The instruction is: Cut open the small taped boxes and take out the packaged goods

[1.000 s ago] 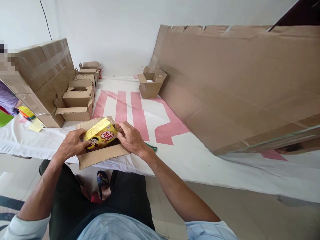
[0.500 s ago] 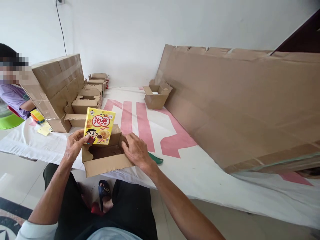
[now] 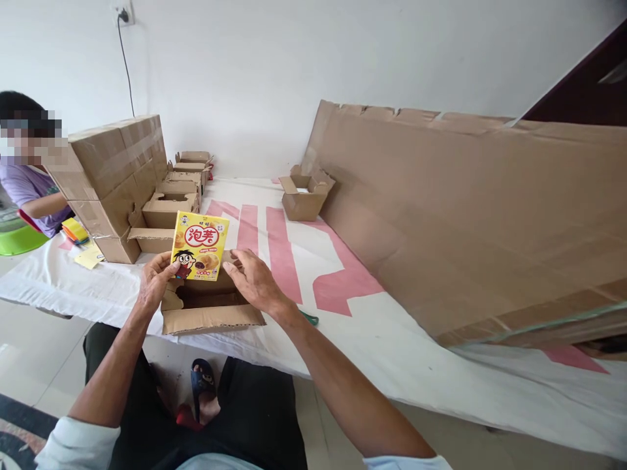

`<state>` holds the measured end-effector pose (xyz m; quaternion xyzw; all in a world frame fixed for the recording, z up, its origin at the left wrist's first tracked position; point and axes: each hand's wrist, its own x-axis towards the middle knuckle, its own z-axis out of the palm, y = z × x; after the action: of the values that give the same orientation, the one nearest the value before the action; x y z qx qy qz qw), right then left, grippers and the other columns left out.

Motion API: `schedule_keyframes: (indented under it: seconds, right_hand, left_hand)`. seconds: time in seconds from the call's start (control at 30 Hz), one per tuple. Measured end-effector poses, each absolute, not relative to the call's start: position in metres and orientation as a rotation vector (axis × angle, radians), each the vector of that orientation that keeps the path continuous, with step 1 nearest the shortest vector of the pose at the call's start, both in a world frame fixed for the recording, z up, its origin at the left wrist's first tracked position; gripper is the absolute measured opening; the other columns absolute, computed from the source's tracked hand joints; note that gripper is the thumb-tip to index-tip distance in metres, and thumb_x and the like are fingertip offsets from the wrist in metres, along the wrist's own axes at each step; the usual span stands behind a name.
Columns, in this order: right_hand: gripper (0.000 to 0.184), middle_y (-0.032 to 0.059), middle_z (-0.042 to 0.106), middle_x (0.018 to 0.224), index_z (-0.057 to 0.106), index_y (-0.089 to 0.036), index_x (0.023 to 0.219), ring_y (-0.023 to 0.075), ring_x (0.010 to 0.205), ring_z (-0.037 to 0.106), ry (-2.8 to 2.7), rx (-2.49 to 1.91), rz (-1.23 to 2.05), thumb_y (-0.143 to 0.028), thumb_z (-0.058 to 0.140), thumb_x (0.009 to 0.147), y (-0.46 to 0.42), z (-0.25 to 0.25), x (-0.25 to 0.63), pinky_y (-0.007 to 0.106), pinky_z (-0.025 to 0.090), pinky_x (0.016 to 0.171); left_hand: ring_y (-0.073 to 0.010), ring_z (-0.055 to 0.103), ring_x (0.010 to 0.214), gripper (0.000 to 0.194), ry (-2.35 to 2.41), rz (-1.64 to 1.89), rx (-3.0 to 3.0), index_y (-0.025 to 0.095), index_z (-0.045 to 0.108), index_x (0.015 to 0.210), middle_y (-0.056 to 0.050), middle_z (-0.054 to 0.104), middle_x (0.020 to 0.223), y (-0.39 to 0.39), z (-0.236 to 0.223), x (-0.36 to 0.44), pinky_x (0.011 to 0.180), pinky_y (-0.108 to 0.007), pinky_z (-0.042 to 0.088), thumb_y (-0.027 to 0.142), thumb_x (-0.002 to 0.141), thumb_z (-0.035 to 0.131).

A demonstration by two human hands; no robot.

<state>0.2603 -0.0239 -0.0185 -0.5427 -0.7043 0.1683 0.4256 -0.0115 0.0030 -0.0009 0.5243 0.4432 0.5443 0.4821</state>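
Observation:
A yellow snack box (image 3: 200, 245) with a cartoon figure and red lettering stands tilted above an open cardboard box (image 3: 213, 318). My left hand (image 3: 157, 277) pinches its lower left edge, thumb on the front. Close to its right edge is my right hand (image 3: 255, 279), fingers apart and bent toward it; I see no firm grip there. The cardboard box rests at the table's near edge, its front flap folded out toward me. The part of its inside that shows is dark and bare. A green-handled tool (image 3: 309, 318) lies partly hidden behind my right forearm.
Taped cartons (image 3: 115, 170) are stacked at the left, with several opened cardboard boxes (image 3: 171, 203) beside them. Another open box (image 3: 304, 202) stands near a big leaning cardboard sheet (image 3: 465, 222). A person (image 3: 34, 176) sits at far left near yellow papers (image 3: 89, 256).
My right hand has let go of the cardboard box's right side and moved up and left toward the snack box. The snack box has shifted slightly right in my left hand.

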Motion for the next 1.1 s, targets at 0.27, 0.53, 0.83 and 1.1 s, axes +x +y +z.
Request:
schedule_keyframes:
  seconds: [0.27,0.53,0.83,1.1]
  right_hand:
    - [0.047,0.0142,0.082,0.146,0.072,-0.022,0.148,0.0313,0.128,0.080,-1.618,-0.988,1.087,-0.047,0.071,0.108,0.030,0.007,0.244,0.044,0.071,0.099]
    - [0.041,0.0125,0.086,0.140,0.080,-0.023,0.140,0.0322,0.128,0.081,-1.397,-1.100,1.273,-0.048,0.074,0.108,0.066,-0.002,0.231,0.047,0.073,0.099]
    - [0.040,0.0092,0.088,0.132,0.085,-0.026,0.131,0.0309,0.123,0.083,-1.310,-1.139,1.295,-0.055,0.082,0.104,0.073,-0.021,0.226,0.044,0.077,0.093]
    - [0.043,0.0083,0.087,0.138,0.083,-0.026,0.139,0.0302,0.125,0.083,-1.320,-1.140,1.281,-0.053,0.075,0.108,0.075,-0.022,0.225,0.041,0.076,0.092]
  left_hand:
    - [-0.0318,0.087,0.104,0.080,0.981,1.371,1.304,0.017,0.082,0.122,-0.015,0.090,0.115,0.018,0.015,-0.004,0.089,-0.041,0.071,0.076,0.072,0.102]
    - [-0.0373,0.083,0.111,0.082,1.079,1.191,1.408,0.016,0.085,0.119,-0.019,0.089,0.121,0.047,0.018,-0.012,0.071,-0.031,0.060,0.066,0.057,0.107]
    - [-0.0325,0.081,0.103,0.073,1.125,1.146,1.392,0.017,0.086,0.108,-0.017,0.090,0.114,0.054,-0.002,-0.014,0.073,-0.030,0.055,0.065,0.056,0.106]
    - [-0.0342,0.081,0.104,0.071,1.144,1.142,1.402,0.019,0.088,0.111,-0.016,0.090,0.114,0.058,0.000,-0.014,0.071,-0.032,0.056,0.064,0.058,0.104]
